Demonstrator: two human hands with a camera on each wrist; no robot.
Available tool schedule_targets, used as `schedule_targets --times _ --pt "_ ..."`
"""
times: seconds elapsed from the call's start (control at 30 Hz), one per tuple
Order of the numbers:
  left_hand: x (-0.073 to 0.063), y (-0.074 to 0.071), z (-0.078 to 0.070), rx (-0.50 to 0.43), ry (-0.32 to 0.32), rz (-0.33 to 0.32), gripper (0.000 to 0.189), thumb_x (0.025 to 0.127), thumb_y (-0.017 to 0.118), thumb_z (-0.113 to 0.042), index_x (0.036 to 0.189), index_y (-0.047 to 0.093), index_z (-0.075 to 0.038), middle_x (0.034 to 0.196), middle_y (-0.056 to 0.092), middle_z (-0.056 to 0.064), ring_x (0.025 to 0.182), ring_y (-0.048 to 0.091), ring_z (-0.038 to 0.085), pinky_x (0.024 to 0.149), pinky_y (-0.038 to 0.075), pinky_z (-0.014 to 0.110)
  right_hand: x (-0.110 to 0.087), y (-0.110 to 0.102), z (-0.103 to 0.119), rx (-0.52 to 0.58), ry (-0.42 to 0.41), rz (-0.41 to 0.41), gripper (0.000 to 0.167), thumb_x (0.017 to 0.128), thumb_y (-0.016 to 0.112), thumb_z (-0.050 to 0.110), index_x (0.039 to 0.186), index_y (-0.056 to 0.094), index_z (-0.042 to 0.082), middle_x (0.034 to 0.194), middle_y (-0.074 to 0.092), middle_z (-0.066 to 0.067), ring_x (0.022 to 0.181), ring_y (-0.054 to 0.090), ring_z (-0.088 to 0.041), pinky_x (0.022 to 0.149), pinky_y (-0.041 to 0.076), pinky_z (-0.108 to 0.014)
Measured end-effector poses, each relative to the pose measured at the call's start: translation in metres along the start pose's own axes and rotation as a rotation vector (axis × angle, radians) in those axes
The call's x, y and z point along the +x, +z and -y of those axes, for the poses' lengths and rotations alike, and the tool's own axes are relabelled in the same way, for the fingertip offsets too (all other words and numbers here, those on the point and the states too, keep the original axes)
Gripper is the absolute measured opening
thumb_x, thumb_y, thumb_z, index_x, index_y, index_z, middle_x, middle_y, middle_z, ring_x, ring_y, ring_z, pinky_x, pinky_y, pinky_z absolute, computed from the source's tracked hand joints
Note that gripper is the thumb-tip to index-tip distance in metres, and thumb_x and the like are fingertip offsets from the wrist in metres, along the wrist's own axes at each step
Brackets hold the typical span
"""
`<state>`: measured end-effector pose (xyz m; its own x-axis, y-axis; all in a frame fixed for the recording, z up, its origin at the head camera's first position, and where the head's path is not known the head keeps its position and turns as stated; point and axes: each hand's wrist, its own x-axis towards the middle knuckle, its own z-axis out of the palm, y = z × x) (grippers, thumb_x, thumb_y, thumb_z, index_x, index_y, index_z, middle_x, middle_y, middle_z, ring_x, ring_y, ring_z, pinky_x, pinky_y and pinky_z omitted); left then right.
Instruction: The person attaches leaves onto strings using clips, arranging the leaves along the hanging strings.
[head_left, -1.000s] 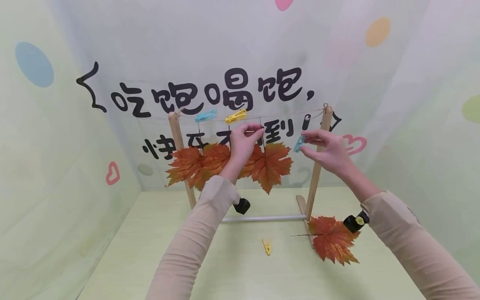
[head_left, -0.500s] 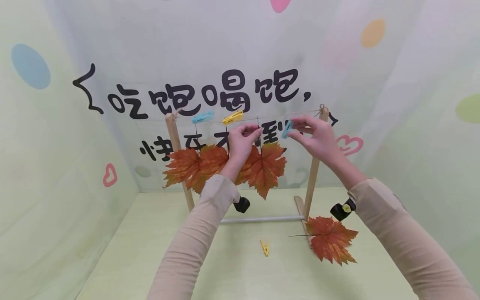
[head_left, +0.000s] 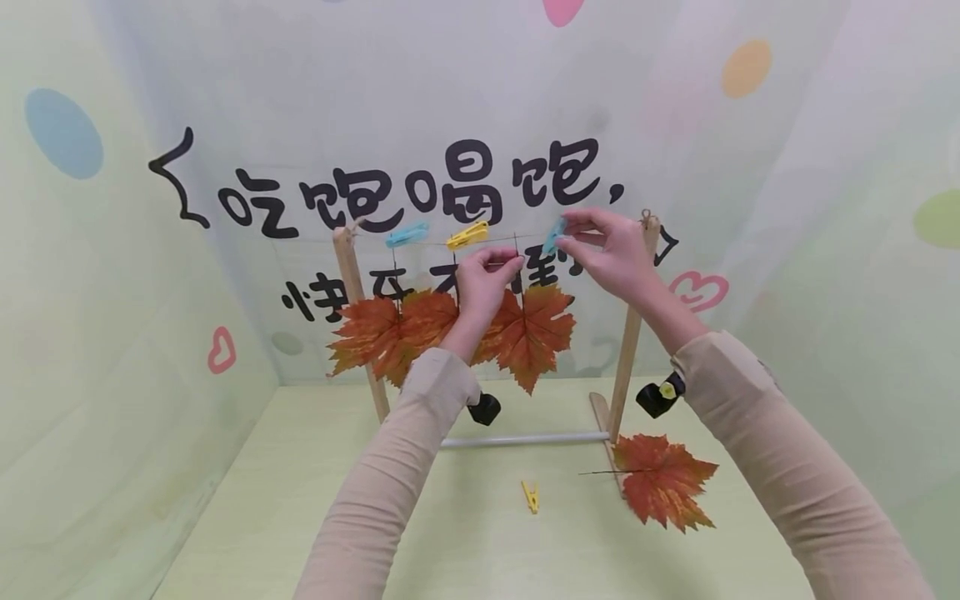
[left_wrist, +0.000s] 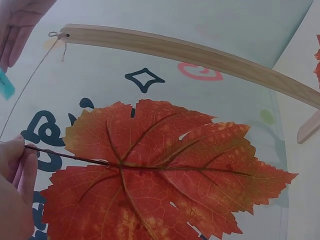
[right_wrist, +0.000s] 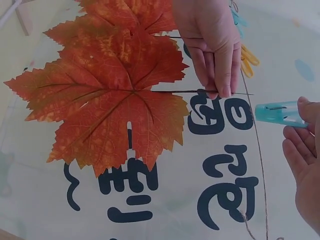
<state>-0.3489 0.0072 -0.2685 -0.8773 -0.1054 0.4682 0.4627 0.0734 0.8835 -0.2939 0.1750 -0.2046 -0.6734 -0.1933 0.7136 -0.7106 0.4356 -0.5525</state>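
Observation:
My left hand (head_left: 483, 287) pinches the thin stem of an orange-red maple leaf (head_left: 527, 333) just below the twine (left_wrist: 25, 85). In the right wrist view the stem's tip crosses the twine, with the leaf hanging below the fingers. My right hand (head_left: 615, 257) holds a light-blue clothespin (right_wrist: 280, 114) between thumb and fingers, its free end pointing at the twine close to the stem tip. Further left on the line, a blue clothespin (head_left: 407, 234) and a yellow clothespin (head_left: 468, 236) clip two more leaves, which the left hand and arm partly cover.
Two wooden posts (head_left: 628, 367) carry the twine, joined low down by a white rod (head_left: 525, 438). On the table lie a yellow clothespin (head_left: 530, 497) and, at the right post's foot, another maple leaf (head_left: 663, 479). A printed cloth backdrop (head_left: 420, 75) stands behind.
My right hand has moved left and up with the blue clothespin, from beside the right post to near the held stem. The left hand keeps its pinch in about the same place.

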Motion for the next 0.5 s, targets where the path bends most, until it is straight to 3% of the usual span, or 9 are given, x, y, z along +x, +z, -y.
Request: schedule_targets --times 0.17,0.27,0.5 --pt "0.000 0.000 -0.002 -0.008 -0.009 0.002 0.018 0.077 0.072 -0.009 0.091 0.069 0.001 0.088 0.068 0.014 0.074 0.065 0.018 0.068 0.053 0.024 0.005 0.005 0.003 0.005 0.008 -0.010 0.029 0.082 0.063 -0.001 0.110 0.059 -0.008 0.101 0.063 -0.019 0.092 0.060 -0.024 0.082 0.049 -0.022" --pt "0.000 0.000 -0.002 -0.008 -0.007 0.006 0.018 0.077 0.072 -0.009 0.091 0.069 0.001 0.089 0.067 0.014 0.075 0.065 0.019 0.069 0.053 0.024 0.010 0.009 -0.011 0.034 0.013 -0.030 0.028 0.082 0.064 0.001 0.109 0.060 -0.005 0.100 0.064 -0.016 0.091 0.060 -0.019 0.081 0.049 -0.022" --pt "0.000 0.001 -0.002 0.019 0.008 0.015 0.018 0.077 0.072 -0.010 0.091 0.069 0.001 0.088 0.067 0.012 0.074 0.063 0.016 0.068 0.053 0.022 0.015 0.016 -0.014 0.060 0.062 -0.080 0.025 0.082 0.065 0.002 0.106 0.061 -0.005 0.099 0.064 -0.016 0.088 0.061 -0.015 0.079 0.050 -0.021"
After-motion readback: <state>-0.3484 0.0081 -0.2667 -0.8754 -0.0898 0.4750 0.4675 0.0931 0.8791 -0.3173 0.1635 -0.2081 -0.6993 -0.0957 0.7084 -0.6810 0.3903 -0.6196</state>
